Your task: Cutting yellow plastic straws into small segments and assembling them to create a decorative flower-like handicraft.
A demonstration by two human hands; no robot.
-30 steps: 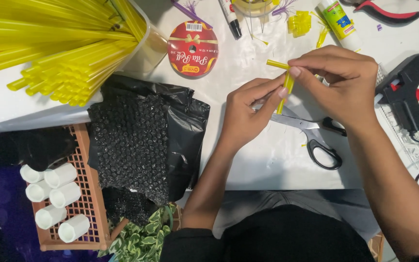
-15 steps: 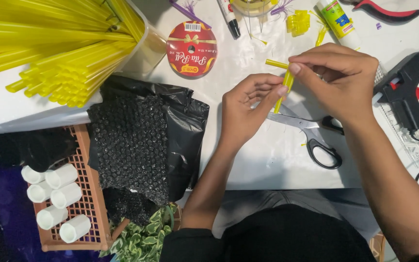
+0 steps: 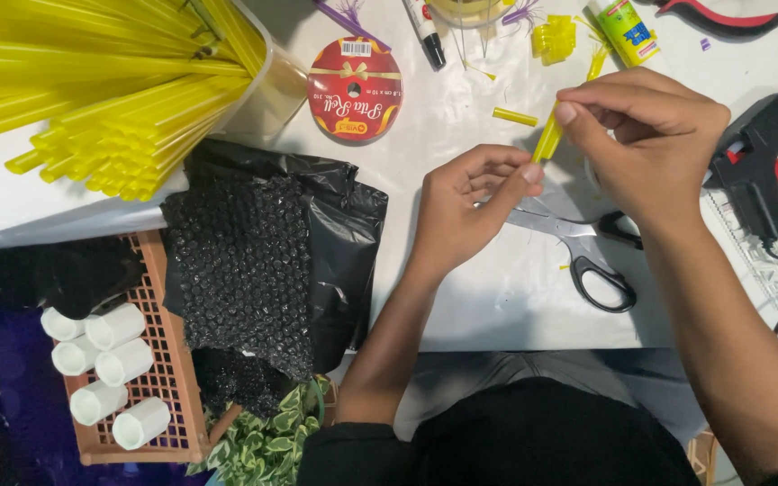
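Observation:
Both my hands pinch one short yellow straw piece (image 3: 547, 139) over the white table (image 3: 461, 297). My left hand (image 3: 470, 202) grips its lower end between thumb and fingers. My right hand (image 3: 650, 135) holds the upper end with fingertips. Black-handled scissors (image 3: 578, 247) lie on the table just below my hands, partly hidden by my right wrist. A cut yellow straw bit (image 3: 515, 116) rests just above my left hand.
A big bundle of yellow straws (image 3: 110, 99) fills the upper left. A red ribbon spool (image 3: 354, 88), marker (image 3: 425, 31), glue bottle (image 3: 623, 31), pliers (image 3: 722, 16) and black glue gun (image 3: 763, 157) surround the work spot. Black bubble wrap (image 3: 245, 270) and an orange basket (image 3: 168, 378) with white tubes sit left.
My hands have shifted slightly, the left thumb sliding along the straw piece; the piece stays held between both hands. Nothing else on the table has moved.

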